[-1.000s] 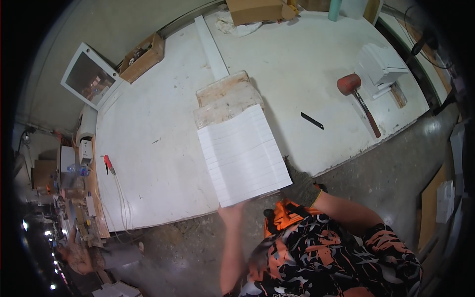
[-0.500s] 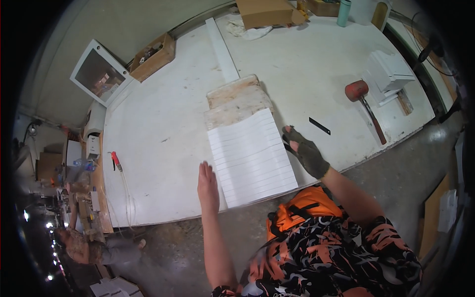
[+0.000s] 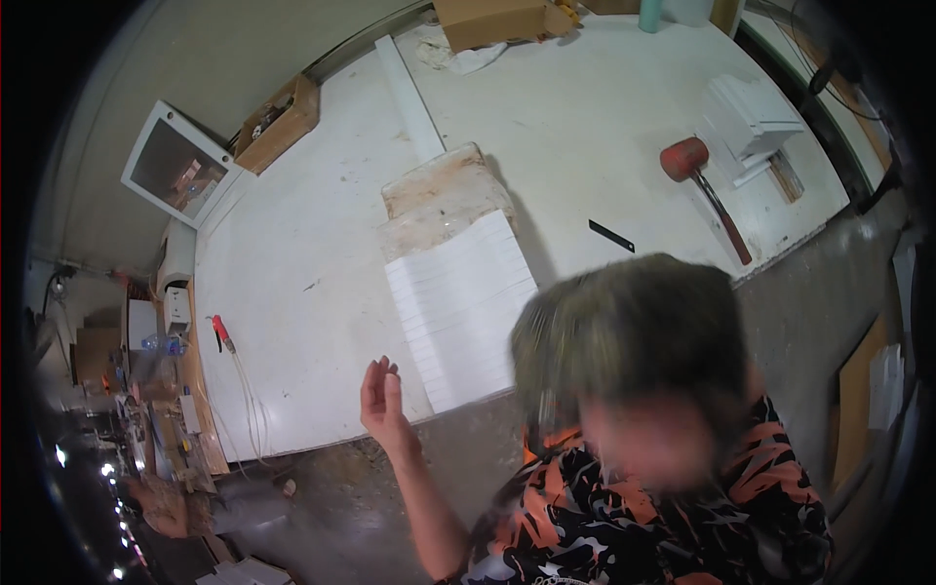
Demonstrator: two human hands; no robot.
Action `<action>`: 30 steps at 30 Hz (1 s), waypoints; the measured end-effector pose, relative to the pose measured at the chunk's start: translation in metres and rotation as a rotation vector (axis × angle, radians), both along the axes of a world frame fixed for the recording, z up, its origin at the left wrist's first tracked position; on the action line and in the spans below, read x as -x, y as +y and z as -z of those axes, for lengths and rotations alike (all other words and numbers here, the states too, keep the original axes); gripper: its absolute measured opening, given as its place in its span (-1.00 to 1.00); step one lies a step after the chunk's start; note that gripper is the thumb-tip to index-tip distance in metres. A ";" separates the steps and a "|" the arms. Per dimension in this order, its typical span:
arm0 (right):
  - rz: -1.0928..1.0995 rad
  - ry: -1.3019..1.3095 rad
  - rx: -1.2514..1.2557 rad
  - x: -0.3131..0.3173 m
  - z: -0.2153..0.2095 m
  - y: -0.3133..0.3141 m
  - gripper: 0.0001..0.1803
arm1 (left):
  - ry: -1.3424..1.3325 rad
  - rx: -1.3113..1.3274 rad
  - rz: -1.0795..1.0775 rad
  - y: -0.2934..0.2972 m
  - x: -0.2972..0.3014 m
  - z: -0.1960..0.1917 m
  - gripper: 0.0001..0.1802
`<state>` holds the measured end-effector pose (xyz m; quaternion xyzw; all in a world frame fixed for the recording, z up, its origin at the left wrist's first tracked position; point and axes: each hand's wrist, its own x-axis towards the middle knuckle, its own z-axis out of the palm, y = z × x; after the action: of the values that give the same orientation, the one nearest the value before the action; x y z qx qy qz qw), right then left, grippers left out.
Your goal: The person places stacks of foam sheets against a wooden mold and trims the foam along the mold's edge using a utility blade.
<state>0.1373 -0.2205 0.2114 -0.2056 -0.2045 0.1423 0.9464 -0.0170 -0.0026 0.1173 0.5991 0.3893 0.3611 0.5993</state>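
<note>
At the far left edge of the big white surface (image 3: 322, 244) a framed glass panel (image 3: 175, 166) leans beside an open wooden box (image 3: 278, 122) holding small dark parts. Below them, near the surface's left rim, lies a small red-handled tool (image 3: 223, 331) with a pale cord trailing down toward the floor, and past the rim a cluttered shelf of odds and ends is too blurred to sort out. The left hand (image 3: 382, 402) is raised bare over the near edge of the surface, fingers (image 3: 388, 371) loosely open and slightly curled, holding nothing and touching nothing; it hovers just beside the lower left corner of the white ribbed panel (image 3: 458, 307). That panel lies flat near the middle of the surface, its near end reaching the surface's front edge, its far end overlapping a stained brownish board (image 3: 444, 190). A long white strip (image 3: 409, 97) runs from that board toward the back, where a cardboard box (image 3: 492, 19) and a crumpled white rag (image 3: 458, 54) sit. To the right of the panel a large blurred grey-gloved shape (image 3: 634, 331) fills the foreground close to the lens; it appears to be the right hand, but whether it is open or closed cannot be told. Beyond it lie a small black blade-like strip (image 3: 611, 235), a red-headed mallet (image 3: 702, 185) with a dark handle, and a stack of white mouldings (image 3: 751, 122) near the surface's right end.
</note>
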 end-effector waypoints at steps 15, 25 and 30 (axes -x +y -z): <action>-0.465 -0.898 0.236 0.028 -0.098 0.025 -0.47 | 0.304 0.085 0.120 -0.062 0.089 0.018 -0.51; 0.574 -0.631 1.316 -0.075 0.065 -0.015 -0.55 | 0.103 0.059 0.100 -0.106 0.088 0.044 -0.68; 0.605 -0.569 2.017 -0.151 0.172 -0.068 -0.39 | 0.319 -0.467 0.415 -0.119 0.077 0.045 -0.55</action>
<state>0.2880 -0.2888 0.0394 -0.9544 -0.1460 -0.0470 0.2562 -0.0936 -0.1217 0.0724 0.8352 0.2548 0.2128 0.4385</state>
